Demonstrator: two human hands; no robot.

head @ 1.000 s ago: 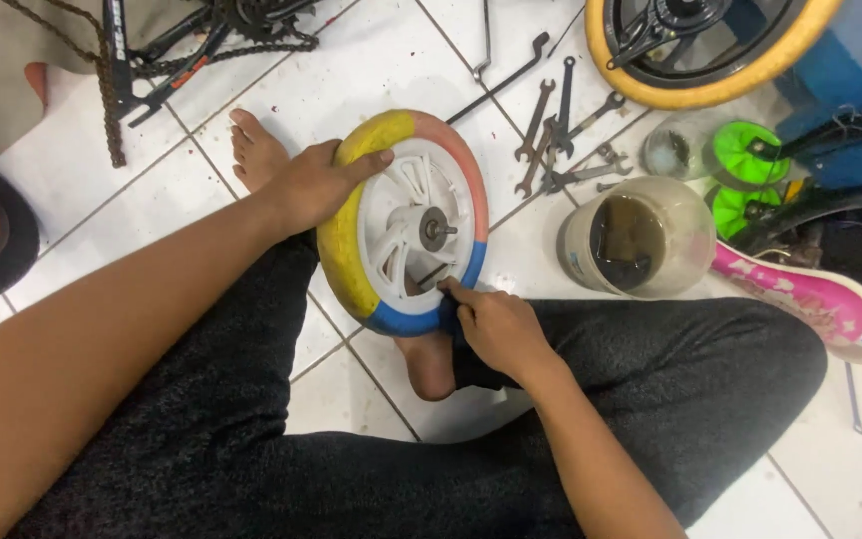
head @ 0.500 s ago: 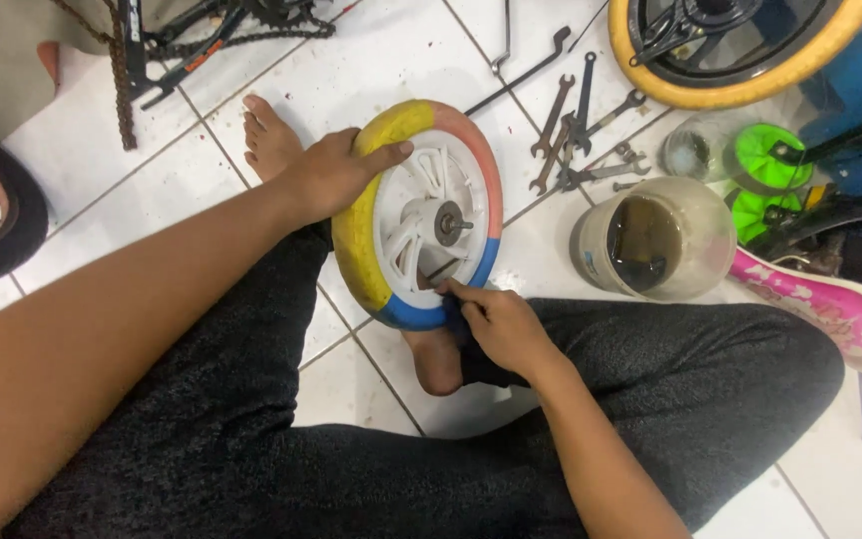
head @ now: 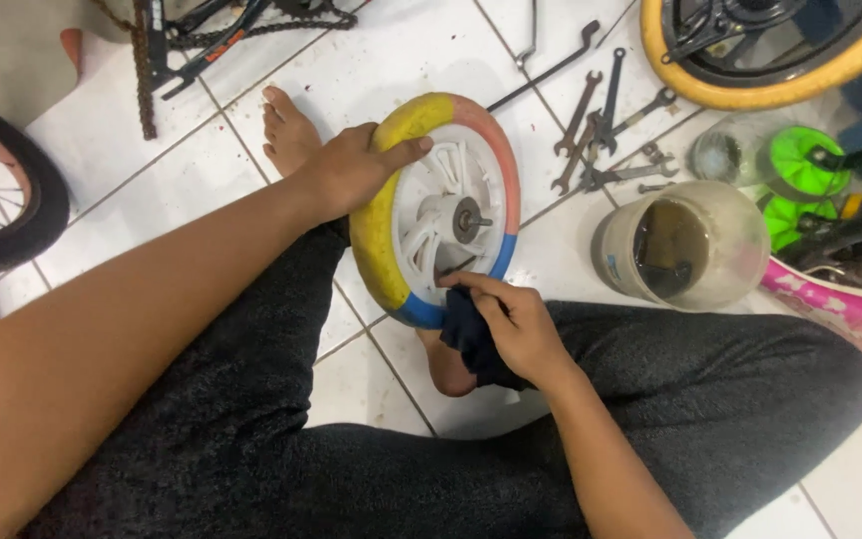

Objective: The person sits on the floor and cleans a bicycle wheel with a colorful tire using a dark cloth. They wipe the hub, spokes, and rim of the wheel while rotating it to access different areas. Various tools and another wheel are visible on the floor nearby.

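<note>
At centre frame, I am gripping the small wheel (head: 438,210) upright by its yellow rim with my left hand (head: 351,170) to steady it, while my right hand (head: 516,324), closed on a dark cloth (head: 466,334), is pressing at its lower spokes.

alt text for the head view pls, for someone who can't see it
Seated on white tiles, a person's left hand steadies a small multicoloured wheel while the right hand presses a dark cloth to it. Wrenches and a murky jar lie nearby.
</note>
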